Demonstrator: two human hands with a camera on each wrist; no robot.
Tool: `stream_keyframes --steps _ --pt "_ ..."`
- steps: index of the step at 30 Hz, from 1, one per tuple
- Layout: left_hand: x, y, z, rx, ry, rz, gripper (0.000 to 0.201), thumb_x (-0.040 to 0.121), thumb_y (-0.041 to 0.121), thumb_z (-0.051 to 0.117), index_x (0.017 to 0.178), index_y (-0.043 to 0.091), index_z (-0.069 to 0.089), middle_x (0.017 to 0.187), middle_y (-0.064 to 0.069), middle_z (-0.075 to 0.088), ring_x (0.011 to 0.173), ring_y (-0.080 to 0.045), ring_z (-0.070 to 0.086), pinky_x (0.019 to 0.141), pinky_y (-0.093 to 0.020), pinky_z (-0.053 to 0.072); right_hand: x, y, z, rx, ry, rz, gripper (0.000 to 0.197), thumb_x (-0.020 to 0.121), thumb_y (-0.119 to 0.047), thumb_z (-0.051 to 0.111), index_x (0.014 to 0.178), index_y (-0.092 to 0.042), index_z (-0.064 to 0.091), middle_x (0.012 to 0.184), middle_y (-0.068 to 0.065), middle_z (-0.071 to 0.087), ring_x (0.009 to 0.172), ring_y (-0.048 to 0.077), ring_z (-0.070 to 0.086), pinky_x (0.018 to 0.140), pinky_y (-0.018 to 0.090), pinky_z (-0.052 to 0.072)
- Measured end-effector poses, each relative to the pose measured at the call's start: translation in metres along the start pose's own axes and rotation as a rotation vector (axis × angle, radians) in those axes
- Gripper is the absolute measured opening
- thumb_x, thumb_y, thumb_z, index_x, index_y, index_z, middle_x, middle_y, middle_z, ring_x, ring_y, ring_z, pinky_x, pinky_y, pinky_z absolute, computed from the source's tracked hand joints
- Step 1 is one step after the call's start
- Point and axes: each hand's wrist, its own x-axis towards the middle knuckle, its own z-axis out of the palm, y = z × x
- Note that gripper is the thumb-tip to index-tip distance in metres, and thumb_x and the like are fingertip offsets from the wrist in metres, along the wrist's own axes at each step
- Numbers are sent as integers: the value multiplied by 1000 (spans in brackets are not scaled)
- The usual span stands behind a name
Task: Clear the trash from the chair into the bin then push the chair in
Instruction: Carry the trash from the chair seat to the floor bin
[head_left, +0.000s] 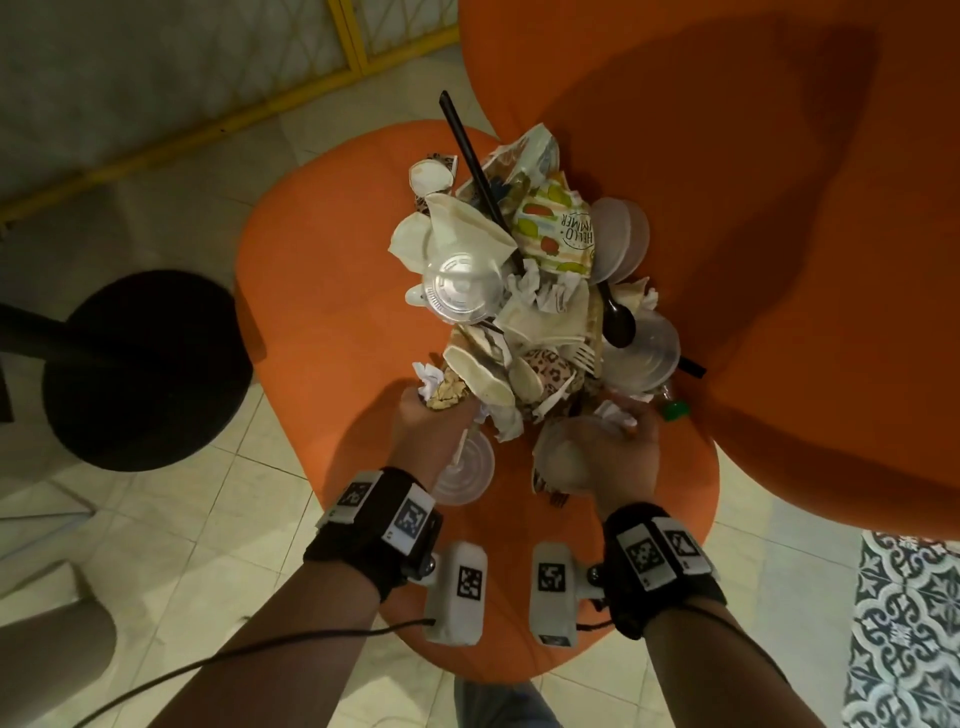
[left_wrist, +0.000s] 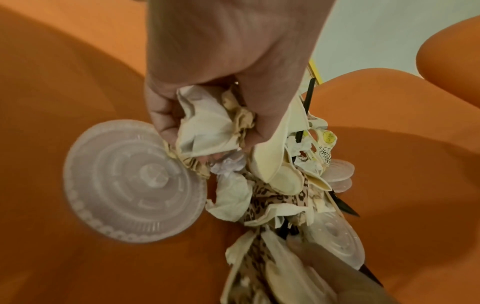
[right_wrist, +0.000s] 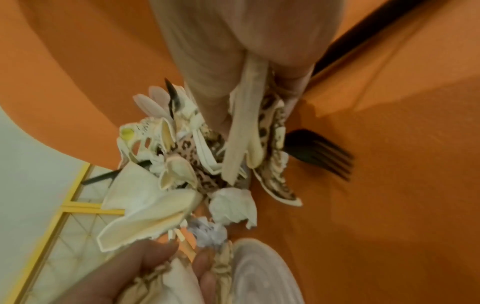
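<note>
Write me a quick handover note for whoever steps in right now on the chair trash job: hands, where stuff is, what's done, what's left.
Left hand: grips a wad of crumpled napkins at the near edge of the pile.
Right hand: fingers curled round flattened paper cups at the pile's near right.
Trash pile: still heaped on the orange chair seat, with cups, clear lids, black straw and black spoon.
A clear lid lies loose on the seat beside the left hand; a black fork by the right.
Done: nothing binned that shows. No bin in view.
Left: carry everything to the bin, then push the chair in.
</note>
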Motion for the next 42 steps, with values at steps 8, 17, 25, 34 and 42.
stream_keyframes --steps 8,17,25,34,42 --pt "-19 -8 -8 -114 84 21 29 61 33 78 83 28 60 85 0 69 78 -19 65 75 -35 51 -1 4 14 210 -48 59 49 75 -11 74 112 -33 51 111 2 64 103 22 63 94 50 52" --pt "-55 -22 -12 -89 113 246 22 83 4 67 88 24 63 81 6 67 68 6 65 59 -7 49 2 16 -8 254 -232 95 47 78 -12 74 115 -33 55 124 10 60 104 29 65 85 52 55" --pt "-87 -54 1 71 -156 250 40 81 2 68 115 16 54 89 13 62 89 -3 63 65 -5 44 16 10 -35 395 -409 147 119 40 -65 84 141 -23 37 135 -4 51 107 7 59 78 24 50" --pt "-78 -50 20 460 -499 681 42 73 32 71 112 26 55 100 12 63 94 -1 60 81 -8 46 31 26 -36 523 -514 255 80 67 -44 80 137 -28 46 135 2 58 122 20 56 106 45 42" --pt "-68 -33 9 290 -182 568 51 70 32 66 106 63 46 102 34 60 101 14 56 83 -4 42 9 34 -12 649 -559 257 93 51 -42 91 126 -14 45 119 8 59 108 21 62 96 41 51"
